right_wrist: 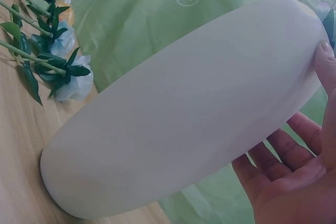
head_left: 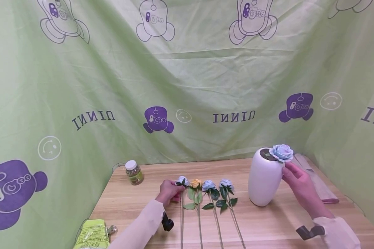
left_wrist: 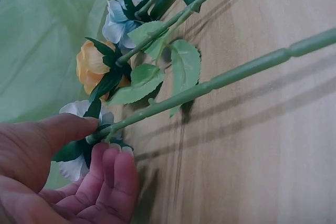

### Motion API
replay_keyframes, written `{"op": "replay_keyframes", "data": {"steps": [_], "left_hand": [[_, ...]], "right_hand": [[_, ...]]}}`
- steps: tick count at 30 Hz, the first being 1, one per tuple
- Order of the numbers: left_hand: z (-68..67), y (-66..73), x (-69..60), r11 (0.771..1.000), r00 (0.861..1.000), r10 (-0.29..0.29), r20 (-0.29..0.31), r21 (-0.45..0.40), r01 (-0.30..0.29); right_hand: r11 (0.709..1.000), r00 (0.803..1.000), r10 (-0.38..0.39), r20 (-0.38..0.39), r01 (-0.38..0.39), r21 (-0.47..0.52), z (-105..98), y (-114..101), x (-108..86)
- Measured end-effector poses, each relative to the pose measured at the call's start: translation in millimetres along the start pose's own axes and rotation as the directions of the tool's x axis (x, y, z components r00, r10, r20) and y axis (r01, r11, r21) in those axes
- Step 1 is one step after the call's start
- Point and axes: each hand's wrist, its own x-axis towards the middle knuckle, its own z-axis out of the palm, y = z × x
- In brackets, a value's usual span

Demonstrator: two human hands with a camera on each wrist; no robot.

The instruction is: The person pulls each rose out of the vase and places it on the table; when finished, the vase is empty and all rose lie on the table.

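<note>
My left hand (head_left: pixel 168 192) pinches the leftmost artificial rose (left_wrist: pixel 76 109), a pale one, by its stem just under the bloom. In the left wrist view the thumb lies above the stem and the fingertips below it. Beside it lie an orange-yellow rose (head_left: pixel 195 183), a blue rose (head_left: pixel 208 185) and another pale blue rose (head_left: pixel 226 184), stems toward me. At the right, my right hand (head_left: pixel 300 185) holds the upper side of a white vase (head_left: pixel 263 183), thumb near the rim. A blue rose (head_left: pixel 281 153) stands in the vase, its bloom leaning over the right rim.
A jar with a white lid (head_left: pixel 134 173) stands at the table's back left. A yellow-green packet (head_left: pixel 93 233) lies at the front left. Folded cloth (head_left: pixel 319 183) lies behind the right hand. A green printed curtain (head_left: pixel 187 79) surrounds the wooden table (head_left: pixel 131 204).
</note>
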Motion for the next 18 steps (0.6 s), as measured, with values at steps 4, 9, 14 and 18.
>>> {"op": "replay_keyframes", "data": {"steps": [4,9,14,18], "left_hand": [[-3.1,2.0,0.9,0.999,1.000,0.013,-0.023,0.042,-0.012],[-10.7,5.8,3.6,0.980,0.999,0.043,-0.013,0.194,-0.039],[-26.2,14.3,5.1,0.953,0.998,0.043,0.035,0.297,-0.052],[-38.8,25.3,6.2,0.951,0.998,0.061,0.000,0.304,-0.058]], "right_hand": [[1.000,1.000,-0.001,0.003,0.001,-0.012,-1,0,0.2],[1.000,1.000,-0.002,0.002,0.002,-0.020,-1,0,0.4],[0.999,1.000,0.008,0.004,-0.007,-0.045,-1,1,-0.1],[0.999,1.000,0.006,0.003,-0.006,-0.046,-1,1,0.1]]}}
